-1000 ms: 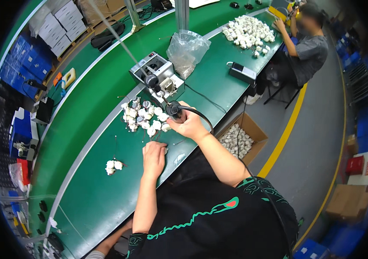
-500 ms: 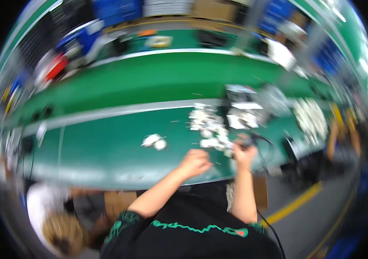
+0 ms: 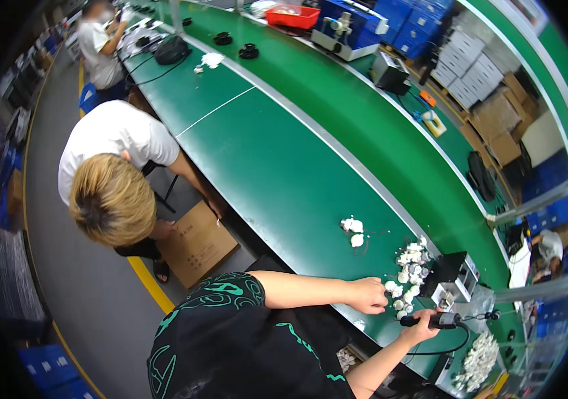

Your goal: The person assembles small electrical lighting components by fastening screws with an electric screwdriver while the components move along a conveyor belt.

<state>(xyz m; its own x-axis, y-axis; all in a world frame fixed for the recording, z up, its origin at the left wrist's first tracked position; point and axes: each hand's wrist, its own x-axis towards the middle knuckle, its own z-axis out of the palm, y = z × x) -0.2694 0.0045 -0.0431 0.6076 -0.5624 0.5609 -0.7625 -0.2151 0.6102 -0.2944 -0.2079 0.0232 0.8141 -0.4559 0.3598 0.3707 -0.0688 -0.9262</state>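
Observation:
My right hand (image 3: pixel 420 328) is wrapped round a black corded electric screwdriver (image 3: pixel 440 321), held level near the front edge of the green workbench (image 3: pixel 264 186). Its cable curls down from the tool's right end. Close by on the left, my left hand (image 3: pixel 368 296) is closed, fingers curled; whatever they hold, if anything, is hidden. Just beyond both hands lies a cluster of small round white parts (image 3: pixel 411 272), some with thin wires. A smaller group of white parts (image 3: pixel 354 227) sits apart, farther along the bench.
A black and silver box-shaped device (image 3: pixel 455 276) stands behind the cluster, with a clear plastic bag (image 3: pixel 480 302) beside it. A heap of white parts (image 3: pixel 478 362) lies at the right. On my left, a co-worker (image 3: pixel 114 179) bends over a cardboard box (image 3: pixel 197 243) on the floor.
My view has swung to the left, bringing the co-worker and the bench's length into sight. The screwdriver stays in my right hand; my left hand stays closed.

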